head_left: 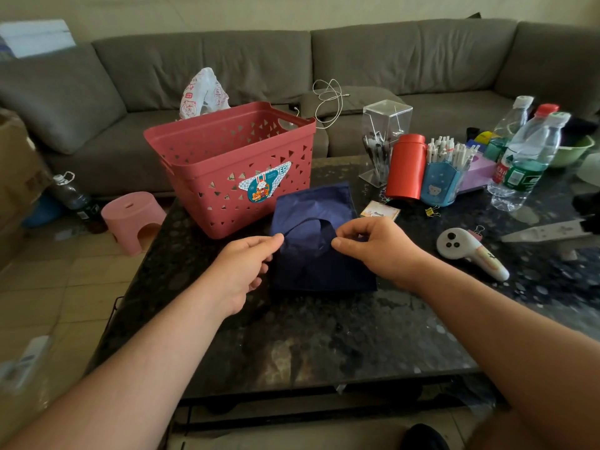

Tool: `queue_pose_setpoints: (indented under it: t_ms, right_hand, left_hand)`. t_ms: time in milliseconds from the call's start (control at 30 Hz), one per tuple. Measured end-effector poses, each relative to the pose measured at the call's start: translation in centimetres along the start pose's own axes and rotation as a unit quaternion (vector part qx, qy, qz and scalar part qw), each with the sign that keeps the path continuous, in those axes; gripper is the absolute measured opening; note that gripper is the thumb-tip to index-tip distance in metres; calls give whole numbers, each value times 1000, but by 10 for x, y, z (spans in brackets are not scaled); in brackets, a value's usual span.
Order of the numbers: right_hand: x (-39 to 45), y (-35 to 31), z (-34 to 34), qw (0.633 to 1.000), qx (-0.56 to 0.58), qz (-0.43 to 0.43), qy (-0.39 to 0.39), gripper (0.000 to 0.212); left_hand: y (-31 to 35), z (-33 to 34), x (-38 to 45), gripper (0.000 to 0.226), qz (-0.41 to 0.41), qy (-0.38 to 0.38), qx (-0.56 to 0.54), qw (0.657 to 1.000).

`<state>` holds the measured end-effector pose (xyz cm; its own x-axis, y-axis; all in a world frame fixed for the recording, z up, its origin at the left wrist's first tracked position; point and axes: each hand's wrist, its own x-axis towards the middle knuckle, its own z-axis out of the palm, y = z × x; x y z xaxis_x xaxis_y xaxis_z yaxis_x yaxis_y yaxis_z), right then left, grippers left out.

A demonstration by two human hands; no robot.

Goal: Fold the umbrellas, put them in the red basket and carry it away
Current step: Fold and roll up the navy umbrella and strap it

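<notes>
Starting at the left edge of the frame, a dark bottle (73, 198) is seen on the tiled floor, with a pink stool (133, 219) just right of it beside the table's corner. A grey sofa (259, 60) fills the upper part of the frame. On the dark glossy table (324, 336), left of centre, the red basket (233, 164) is set upright, a sticker shown on its near wall; what it holds cannot be told. Behind it, on the sofa, a white printed bag (203, 94) is propped.

At the centre of the frame, just right of the basket's near corner, the navy umbrella (315, 228) lies as flattened, creased fabric on the table. Its left edge is pinched between thumb and forefinger of the left hand (243, 267). A fold near its middle is pinched by the curled fingers of the right hand (376, 245), which rests on the fabric.

Further right, a small sticky-note pad (380, 211) is laid next to the umbrella. Behind it a clear pen holder (383, 141), a red canister (407, 167) and a blue pen cup (441, 183) are grouped together. A white handheld controller (467, 251) lies at mid right, and clear water bottles (526, 151) stand at the upper right.
</notes>
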<state>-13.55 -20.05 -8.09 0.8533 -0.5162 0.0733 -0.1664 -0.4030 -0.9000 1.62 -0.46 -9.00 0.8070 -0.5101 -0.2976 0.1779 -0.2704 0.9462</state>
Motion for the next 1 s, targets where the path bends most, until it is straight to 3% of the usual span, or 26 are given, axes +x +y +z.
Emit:
queue_pose_setpoints:
  t_ms: [200,400,600,733,800,867,933,1000]
  right_hand:
    - [-1,0,-5,999,-37,1,16,9]
    - [-4,-3,-7,999,-41,4,-2,7]
    - [-11,-1,-1,999,-9,-6,-53,13]
    - [-19,-6,0,992,-11,-33,-119,18]
    - [-22,-8,0,984,-38,-46,-165,21]
    - [-27,-8,1,977,-55,-47,-198,22]
    - [-30,-7,3,971,-61,-34,-227,21]
    - [-33,-5,2,957,-93,-8,-276,16]
  left_hand:
    - [0,0,-7,9,38,12,45,998]
    - [0,-3,-13,16,-23,7,37,999]
    - [-2,-16,-19,24,96,-38,124,987]
    - [-7,-22,-20,18,177,-87,87,977]
    - [-13,-27,-20,59,228,-147,150,951]
    - [-16,-27,-21,90,292,-196,306,885]
    - [-19,-22,-26,71,320,-212,416,824]
    - [-20,-12,-39,30,302,-224,450,810]
